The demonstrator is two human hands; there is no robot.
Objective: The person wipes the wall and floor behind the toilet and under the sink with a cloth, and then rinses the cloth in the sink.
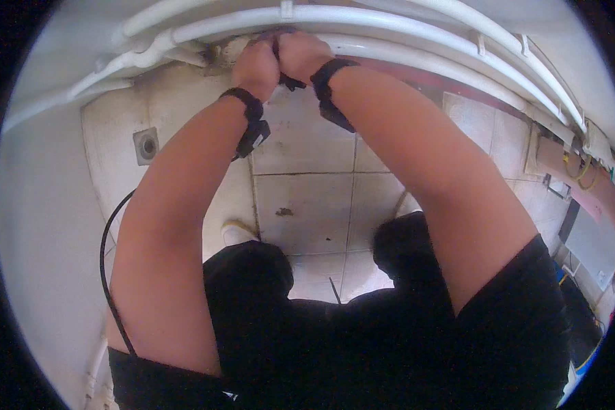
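My left hand (256,67) and my right hand (303,55) are side by side at the far end of my reach, low against the wall beneath the white pipes. Both look closed, with the backs of the hands toward me. What they grip is mostly hidden behind them. A small dark piece (292,83) shows below and between the hands; its kind cannot be made out. Each wrist wears a black strap with a small box, the left box (253,140) and the right box (336,116) hanging on the inner sides.
White pipes (362,20) curve across the top, close above my hands. A square floor drain (145,145) lies left in the stained tiles (301,205). A white wall (41,225) stands at left. A black cable (105,253) runs along my left arm.
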